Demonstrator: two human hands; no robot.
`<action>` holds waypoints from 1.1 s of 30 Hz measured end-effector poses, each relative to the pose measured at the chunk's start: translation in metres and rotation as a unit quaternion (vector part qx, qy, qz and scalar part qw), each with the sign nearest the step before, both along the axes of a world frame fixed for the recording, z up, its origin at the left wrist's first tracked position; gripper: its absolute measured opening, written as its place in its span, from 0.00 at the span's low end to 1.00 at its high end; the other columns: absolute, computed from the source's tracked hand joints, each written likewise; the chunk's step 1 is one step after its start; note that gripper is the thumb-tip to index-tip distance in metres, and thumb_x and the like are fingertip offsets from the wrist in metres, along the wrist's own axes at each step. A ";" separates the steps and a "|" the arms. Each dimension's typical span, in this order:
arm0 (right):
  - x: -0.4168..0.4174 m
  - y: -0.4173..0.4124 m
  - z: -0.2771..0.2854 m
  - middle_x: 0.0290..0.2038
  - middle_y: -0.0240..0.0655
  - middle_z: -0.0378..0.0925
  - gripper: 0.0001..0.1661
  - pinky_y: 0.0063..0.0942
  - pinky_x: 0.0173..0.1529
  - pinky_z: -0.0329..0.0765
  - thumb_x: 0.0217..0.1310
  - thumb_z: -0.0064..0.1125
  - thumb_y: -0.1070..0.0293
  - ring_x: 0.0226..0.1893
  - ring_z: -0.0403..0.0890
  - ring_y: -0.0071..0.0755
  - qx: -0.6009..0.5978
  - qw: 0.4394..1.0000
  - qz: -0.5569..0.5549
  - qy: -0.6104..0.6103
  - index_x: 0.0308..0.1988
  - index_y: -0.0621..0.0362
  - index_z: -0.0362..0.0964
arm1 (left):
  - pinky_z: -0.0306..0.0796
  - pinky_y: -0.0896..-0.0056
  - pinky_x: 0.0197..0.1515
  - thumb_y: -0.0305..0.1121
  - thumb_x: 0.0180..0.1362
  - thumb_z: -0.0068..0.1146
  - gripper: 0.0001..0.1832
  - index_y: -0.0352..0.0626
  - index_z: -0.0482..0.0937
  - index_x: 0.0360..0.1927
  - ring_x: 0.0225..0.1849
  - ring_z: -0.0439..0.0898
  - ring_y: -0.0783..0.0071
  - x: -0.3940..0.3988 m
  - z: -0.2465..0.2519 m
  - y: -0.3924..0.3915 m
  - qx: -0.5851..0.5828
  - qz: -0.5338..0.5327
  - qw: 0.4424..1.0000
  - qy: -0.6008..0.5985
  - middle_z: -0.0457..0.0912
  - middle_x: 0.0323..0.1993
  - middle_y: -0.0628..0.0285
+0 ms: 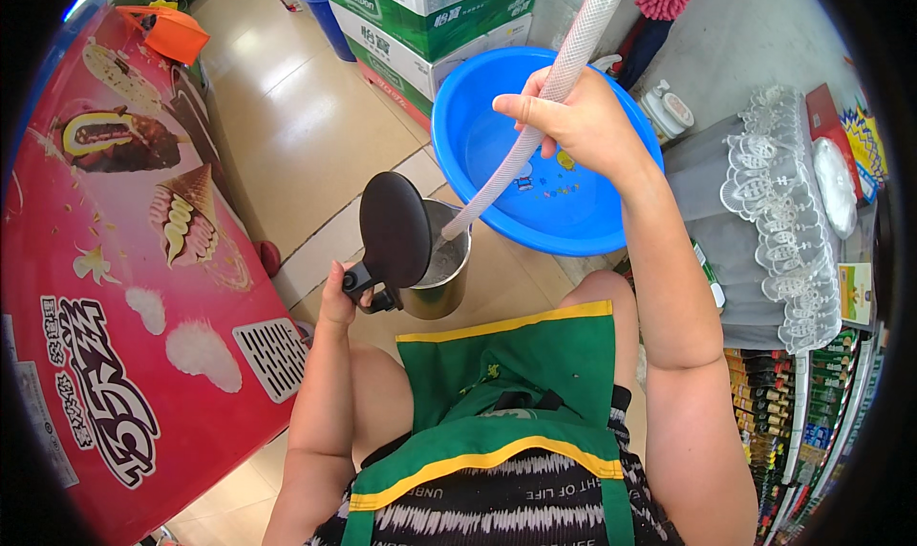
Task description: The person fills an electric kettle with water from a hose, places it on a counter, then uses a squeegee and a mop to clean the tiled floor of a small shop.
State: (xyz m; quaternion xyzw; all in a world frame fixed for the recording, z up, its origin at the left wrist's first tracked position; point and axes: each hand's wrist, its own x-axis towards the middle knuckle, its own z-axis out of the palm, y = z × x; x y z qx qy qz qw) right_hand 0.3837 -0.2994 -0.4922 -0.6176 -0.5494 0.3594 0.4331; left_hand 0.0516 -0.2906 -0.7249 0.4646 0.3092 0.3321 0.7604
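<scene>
My left hand (344, 299) grips the handle of a metal electric kettle (438, 288), whose black lid (395, 231) stands raised. With my right hand (584, 120) I hold a braided hose (516, 148) between thumb and fingers. The hose's lower end reaches into the kettle's mouth, and water shows inside. A blue plastic basin (548, 241) with cartoon prints on its bottom stands on the floor behind the kettle and below my right hand. A green apron (516, 352) with yellow trim lies over my lap.
At the left stands a red freezer (236, 446) with an orange bag (175, 37) by its far end. Stacked cartons (430, 16) and a blue bin (326, 16) are at the back. A lace-covered stand (716, 180), a white bottle (666, 112) and goods shelves (774, 417) line the right.
</scene>
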 end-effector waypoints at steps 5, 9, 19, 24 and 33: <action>0.001 0.001 -0.001 0.15 0.32 0.70 0.18 0.19 0.16 0.65 0.44 0.63 0.59 0.11 0.67 0.21 0.012 1.000 0.003 0.008 0.17 0.61 0.69 | 0.57 0.80 0.14 0.67 0.52 0.27 0.38 0.38 0.69 0.16 0.09 0.63 0.77 0.003 0.002 0.000 0.011 0.010 0.999 0.031 0.66 0.08 0.63; 0.000 0.001 0.000 0.15 0.32 0.70 0.18 0.19 0.17 0.65 0.44 0.63 0.59 0.11 0.67 0.21 0.006 1.000 0.000 0.006 0.17 0.61 0.69 | 0.56 0.80 0.14 0.68 0.52 0.25 0.39 0.39 0.68 0.13 0.08 0.62 0.77 0.006 0.005 -0.001 0.011 0.022 0.999 0.046 0.66 0.07 0.64; 0.000 0.002 -0.002 0.15 0.33 0.70 0.18 0.20 0.17 0.66 0.44 0.63 0.59 0.11 0.68 0.22 0.009 1.000 -0.003 -0.001 0.18 0.61 0.70 | 0.56 0.81 0.14 0.68 0.52 0.26 0.39 0.39 0.68 0.14 0.08 0.63 0.78 0.007 0.006 -0.001 0.000 0.028 0.998 0.051 0.66 0.07 0.64; 0.001 0.003 -0.002 0.15 0.33 0.70 0.18 0.19 0.17 0.66 0.44 0.63 0.59 0.11 0.68 0.22 0.010 1.000 -0.003 -0.004 0.17 0.61 0.70 | 0.57 0.81 0.14 0.68 0.51 0.27 0.39 0.39 0.69 0.14 0.08 0.63 0.78 0.007 0.004 -0.001 -0.001 0.035 0.998 0.051 0.66 0.07 0.64; 0.002 0.003 -0.002 0.14 0.33 0.70 0.18 0.20 0.16 0.65 0.44 0.63 0.59 0.11 0.68 0.22 0.011 1.000 0.003 -0.001 0.17 0.61 0.69 | 0.60 0.80 0.16 0.66 0.53 0.30 0.37 0.37 0.72 0.21 0.10 0.65 0.77 0.002 0.000 0.001 -0.009 0.005 1.000 0.015 0.68 0.09 0.63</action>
